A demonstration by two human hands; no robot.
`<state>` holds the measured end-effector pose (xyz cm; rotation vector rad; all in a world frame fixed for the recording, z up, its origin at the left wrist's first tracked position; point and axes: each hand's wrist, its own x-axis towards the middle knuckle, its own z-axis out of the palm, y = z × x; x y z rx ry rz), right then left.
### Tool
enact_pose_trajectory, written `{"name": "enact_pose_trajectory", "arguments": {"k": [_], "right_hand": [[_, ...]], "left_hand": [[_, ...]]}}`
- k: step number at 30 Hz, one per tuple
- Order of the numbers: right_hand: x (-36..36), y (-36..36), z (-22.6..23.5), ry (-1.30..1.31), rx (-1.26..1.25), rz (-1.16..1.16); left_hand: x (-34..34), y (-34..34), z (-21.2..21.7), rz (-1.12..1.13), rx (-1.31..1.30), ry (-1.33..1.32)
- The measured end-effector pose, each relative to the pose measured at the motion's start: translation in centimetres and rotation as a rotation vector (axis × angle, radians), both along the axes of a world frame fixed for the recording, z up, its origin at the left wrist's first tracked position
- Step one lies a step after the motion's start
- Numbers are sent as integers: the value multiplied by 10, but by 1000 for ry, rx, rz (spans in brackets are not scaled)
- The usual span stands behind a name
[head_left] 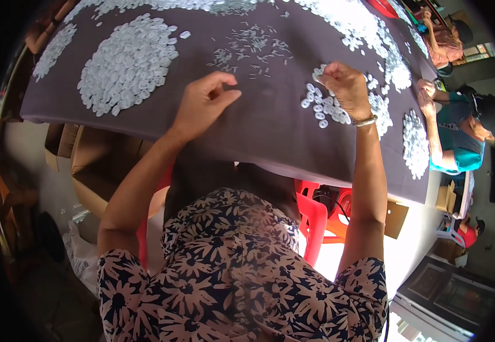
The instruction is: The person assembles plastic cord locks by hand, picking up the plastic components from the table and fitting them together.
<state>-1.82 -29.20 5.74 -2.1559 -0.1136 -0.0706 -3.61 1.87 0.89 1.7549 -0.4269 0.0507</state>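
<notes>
My left hand point(205, 105) hovers over the dark tablecloth, thumb and forefinger apart with a gap between them and nothing visible in it. To its left lies a big heap of small white oval plastic pieces point(125, 65) with holes in them. My right hand point(347, 88), a bracelet at its wrist, is over a smaller scatter of the same white pieces point(318, 105). Its fingertips are pinched together beside some of these pieces; whatever they hold is hidden. Beyond my hands, thin small pins point(253, 43) lie strewn across the middle of the cloth.
More white pieces point(367, 28) spread along the table's far and right sides. Another person point(461, 125) sits at the right edge by a separate small pile point(414, 142). A cardboard box point(96, 165) stands below the table edge at left, and red plastic chairs point(313, 219) are beneath me.
</notes>
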Motion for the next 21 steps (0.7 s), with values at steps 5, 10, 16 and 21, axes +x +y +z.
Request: {"name": "enact_pose_trajectory", "arguments": {"k": [5, 10, 16, 21], "right_hand": [[-3, 71, -4, 116, 427, 114], [0, 113, -21, 106, 455, 239], [4, 125, -40, 11, 425, 365], [1, 130, -41, -111, 301, 452]], "left_hand": [[-5, -13, -8, 28, -111, -73], [-5, -11, -11, 74, -188, -74], [-1, -7, -13, 89, -232, -6], [2, 0, -14, 29, -215, 110]]}}
